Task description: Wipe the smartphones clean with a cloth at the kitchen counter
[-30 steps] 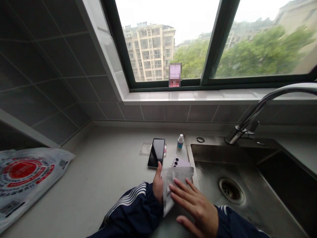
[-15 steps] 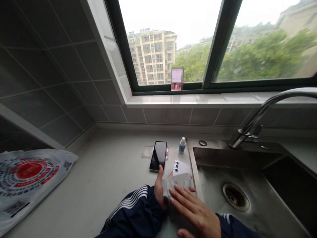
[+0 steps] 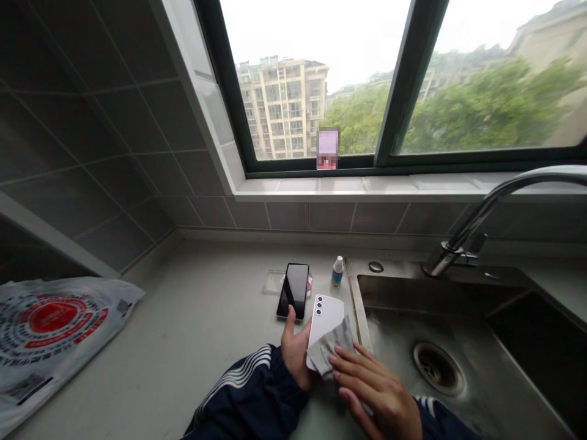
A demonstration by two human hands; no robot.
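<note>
My left hand holds a white phone by its lower end, back side up with its three camera lenses showing. My right hand presses a grey cloth against the phone's lower part, fingers together on the cloth. A black phone lies screen up on the counter just beyond my left thumb. Behind it lies a clear phone case. A small bottle with a white cap stands near the sink's corner.
A steel sink with a drain and a curved tap fills the right side. A printed plastic bag lies at the left on the grey counter. Tiled wall and window sill run behind.
The cloth has slid down toward me, uncovering most of the white phone's back. My right hand drew back with it. The left hand kept its hold.
</note>
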